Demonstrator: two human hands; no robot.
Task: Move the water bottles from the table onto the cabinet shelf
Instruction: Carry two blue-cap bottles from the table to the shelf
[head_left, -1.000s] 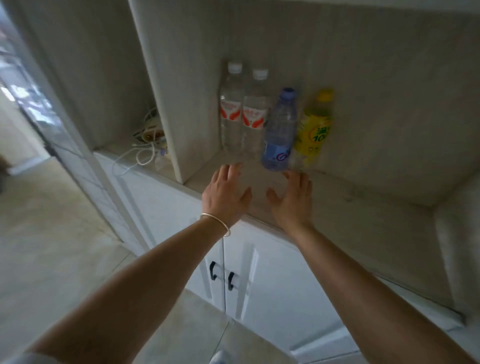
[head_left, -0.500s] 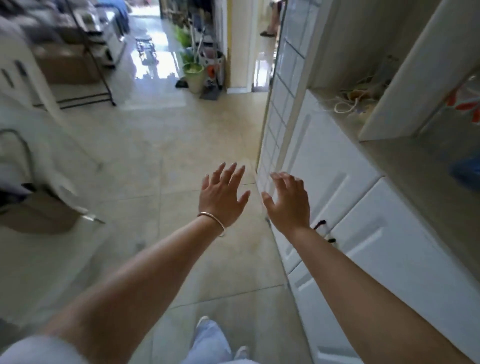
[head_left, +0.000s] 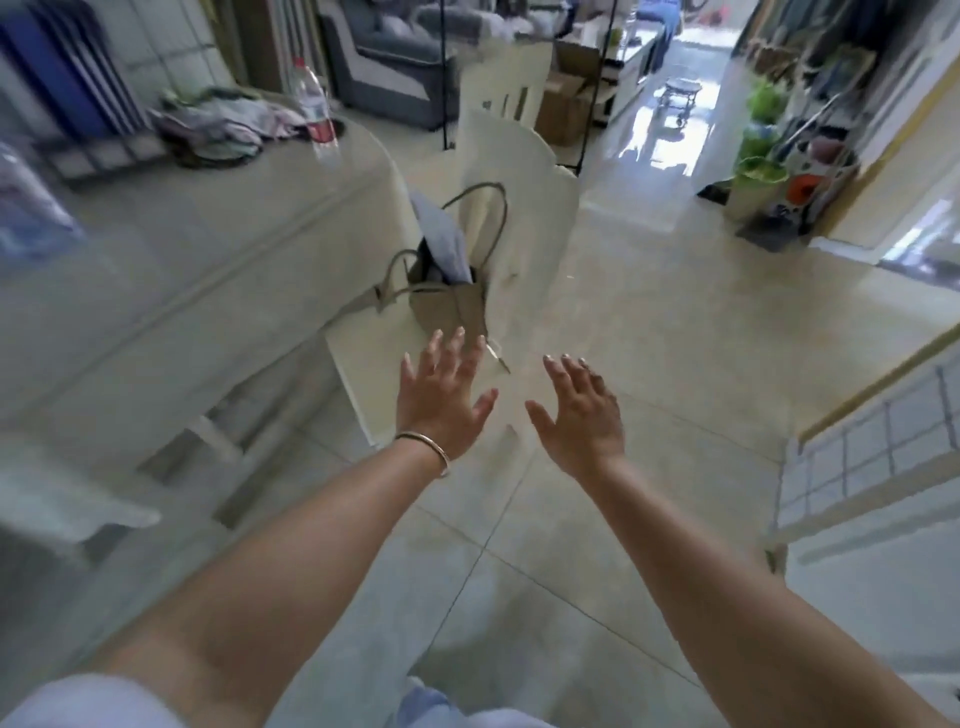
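Evidently both the left hand (head_left: 439, 402) and right hand (head_left: 579, 415) hang empty with fingers spread at frame centre, free to fetch the red-labelled water bottle (head_left: 314, 111) standing on the table (head_left: 218, 208), upper left.

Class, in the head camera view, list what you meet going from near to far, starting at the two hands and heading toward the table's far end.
Left hand and right hand → tan handbag on the white chair → water bottle on the table → grey sofa.
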